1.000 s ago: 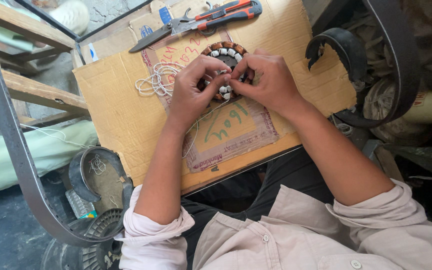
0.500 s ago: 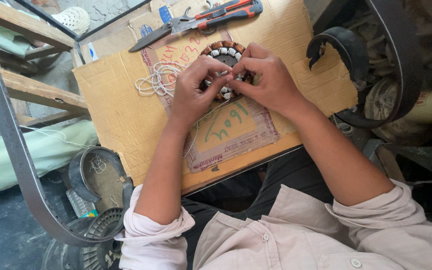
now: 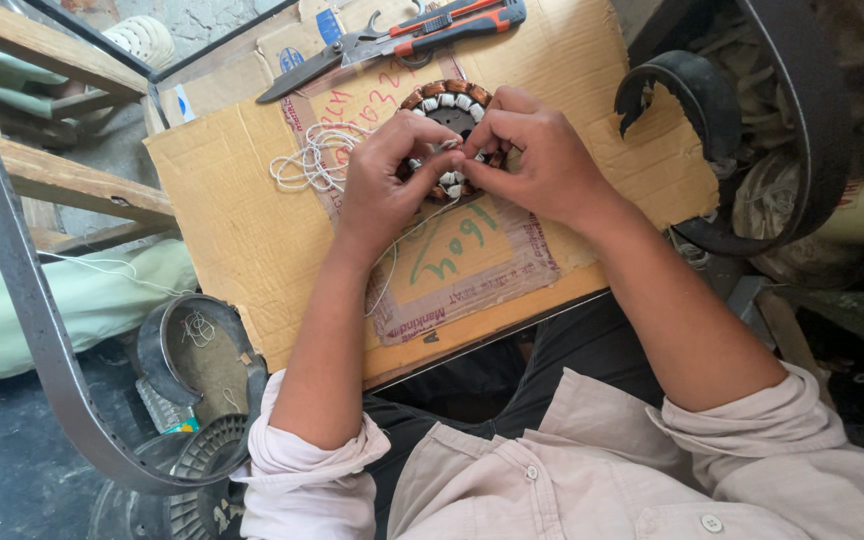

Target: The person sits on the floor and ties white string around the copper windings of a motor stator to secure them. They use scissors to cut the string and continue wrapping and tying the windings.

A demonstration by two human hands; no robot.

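A round motor stator [image 3: 449,103] with copper windings and white slot pieces lies on a cardboard sheet [image 3: 232,230]. My left hand [image 3: 384,190] grips its near left edge, fingers pinched at the windings. My right hand [image 3: 537,160] holds the near right edge, fingertips meeting the left hand's over the stator. White string [image 3: 307,160] lies in a loose tangle to the left of the stator, and one strand runs under my left hand. Both hands hide the stator's near half.
Scissors [image 3: 322,62] and orange-handled pliers [image 3: 457,22] lie at the cardboard's far edge. A curved black metal part [image 3: 687,85] sits at the right. Wooden slats [image 3: 62,175] stand at the left. A metal frame bar [image 3: 22,300] and round metal housings [image 3: 192,350] are at lower left.
My fingertips have shifted slightly on the stator's near edge; both hands stay on it. Nothing else has moved.
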